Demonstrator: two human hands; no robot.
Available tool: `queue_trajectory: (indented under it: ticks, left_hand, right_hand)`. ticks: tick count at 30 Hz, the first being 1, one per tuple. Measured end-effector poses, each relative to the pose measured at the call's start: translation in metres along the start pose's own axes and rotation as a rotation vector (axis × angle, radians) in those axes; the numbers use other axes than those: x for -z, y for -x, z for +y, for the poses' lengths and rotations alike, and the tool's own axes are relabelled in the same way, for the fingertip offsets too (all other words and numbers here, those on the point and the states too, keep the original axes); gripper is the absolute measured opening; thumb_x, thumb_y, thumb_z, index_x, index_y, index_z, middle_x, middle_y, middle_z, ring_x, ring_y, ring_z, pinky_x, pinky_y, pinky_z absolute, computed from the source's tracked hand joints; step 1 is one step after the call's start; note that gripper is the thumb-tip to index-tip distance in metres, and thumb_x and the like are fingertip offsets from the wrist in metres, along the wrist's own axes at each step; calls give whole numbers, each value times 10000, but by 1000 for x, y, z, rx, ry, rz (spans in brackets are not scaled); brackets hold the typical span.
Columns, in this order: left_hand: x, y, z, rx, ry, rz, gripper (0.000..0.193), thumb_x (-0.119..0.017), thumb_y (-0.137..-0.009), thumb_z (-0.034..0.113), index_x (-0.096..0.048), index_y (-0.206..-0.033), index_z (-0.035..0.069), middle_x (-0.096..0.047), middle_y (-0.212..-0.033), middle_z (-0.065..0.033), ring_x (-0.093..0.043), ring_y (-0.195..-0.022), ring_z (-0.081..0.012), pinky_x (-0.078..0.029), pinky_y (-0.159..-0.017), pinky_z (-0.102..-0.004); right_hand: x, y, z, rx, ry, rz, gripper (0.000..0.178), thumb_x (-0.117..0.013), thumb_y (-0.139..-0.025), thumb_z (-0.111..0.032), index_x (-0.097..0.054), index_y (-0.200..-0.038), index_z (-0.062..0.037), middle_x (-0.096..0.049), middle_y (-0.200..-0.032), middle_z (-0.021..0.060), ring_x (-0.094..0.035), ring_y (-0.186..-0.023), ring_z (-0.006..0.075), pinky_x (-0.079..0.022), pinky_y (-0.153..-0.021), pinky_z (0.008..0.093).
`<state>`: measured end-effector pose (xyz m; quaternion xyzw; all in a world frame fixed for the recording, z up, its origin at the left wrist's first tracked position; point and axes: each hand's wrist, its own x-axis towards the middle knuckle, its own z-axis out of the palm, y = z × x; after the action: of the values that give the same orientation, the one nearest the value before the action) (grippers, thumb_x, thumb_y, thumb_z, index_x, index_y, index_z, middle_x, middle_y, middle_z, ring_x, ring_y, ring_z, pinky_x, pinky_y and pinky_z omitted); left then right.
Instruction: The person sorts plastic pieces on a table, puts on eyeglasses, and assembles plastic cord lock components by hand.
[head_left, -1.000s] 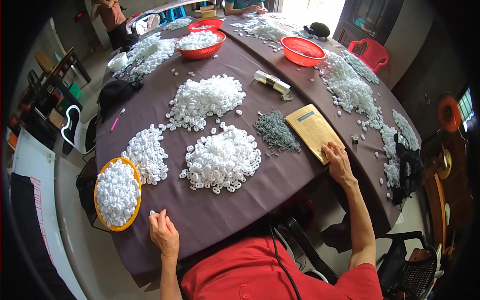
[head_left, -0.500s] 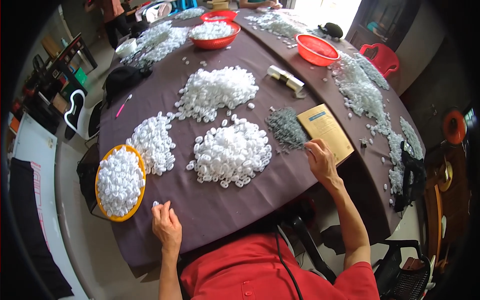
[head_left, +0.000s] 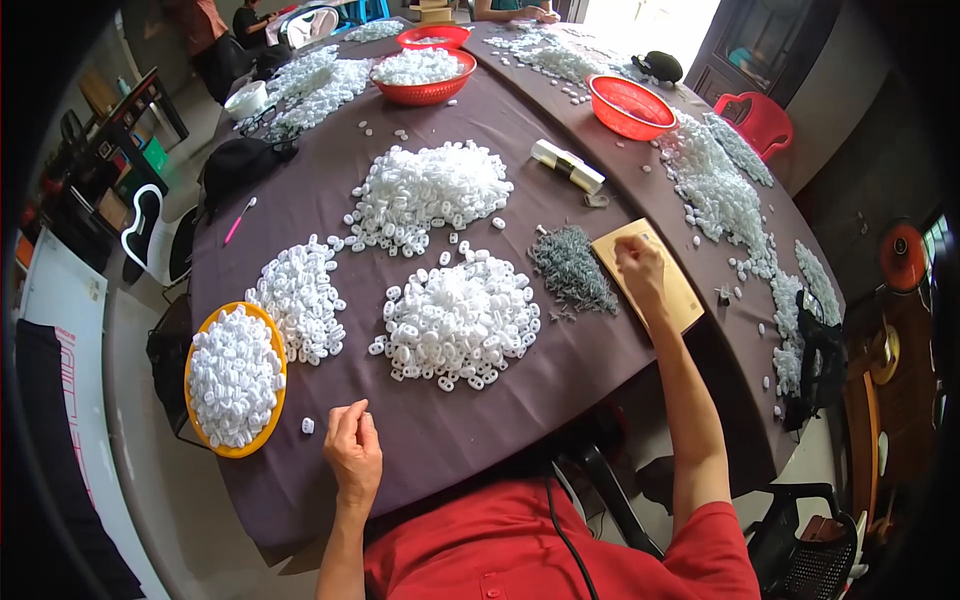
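Note:
My left hand (head_left: 354,452) is over the table's near edge, its fingers curled together and nothing visible in them. Just left of it lies a single small white plastic piece (head_left: 307,425). My right hand (head_left: 641,268) is over a flat yellow-brown packet (head_left: 672,290), fingers closed; whatever they may hold is hidden. Beside that packet is a heap of thin, small grey pieces (head_left: 573,268). Between my hands sits a pile of white oval pieces with holes (head_left: 462,318). A yellow basket (head_left: 279,392) filled with similar white pieces stands at the left.
Two more white piles, one farther back (head_left: 430,190) and one by the basket (head_left: 300,300), lie on the brown cloth. A roll-like pale packet (head_left: 567,166), a pink-handled tool (head_left: 238,222), and red baskets (head_left: 630,108) are farther off. Another person sits across the table.
My left hand has moved slightly right, away from the lone white piece, which now lies by itself. My right hand has moved from the grey heap's edge up over the packet.

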<state>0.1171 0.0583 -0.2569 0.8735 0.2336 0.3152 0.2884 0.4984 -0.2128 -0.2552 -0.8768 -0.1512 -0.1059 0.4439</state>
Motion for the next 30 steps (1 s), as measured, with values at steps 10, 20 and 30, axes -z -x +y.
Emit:
queue_trajectory:
  ticks: [10,20,30]
  left_hand:
    - [-18,-4,2,20,-43,-12,134,-571,-796,-30,-620,-915,9,-585,-825,-110,-597,-725,-274,-479,-624,-344]
    - [-18,-10,4,63,-48,-32,134,-575,-791,-36,-622,-907,14,-584,-823,-106,-594,-709,-267,-481,-619,-342]
    - [-18,-9,3,85,-49,-52,135,-577,-790,-41,-621,-904,15,-581,-821,-106,-594,-706,-266,-482,-609,-339]
  right_hand:
    - [-45,-99,47,-308,-433,78,203,-613,-838,-48,-519,-986,54,-590,-864,107,-637,-696,173,-565,-602,274]
    - [-68,-119,45,-231,-172,158,144,-623,-841,-93,-574,-877,38,-627,-760,96,-641,-613,150,-548,-526,257]
    - [-69,-121,46,-371,-332,278,156,-634,-822,-88,-530,-865,19,-615,-755,97,-627,-580,144,-551,-505,248]
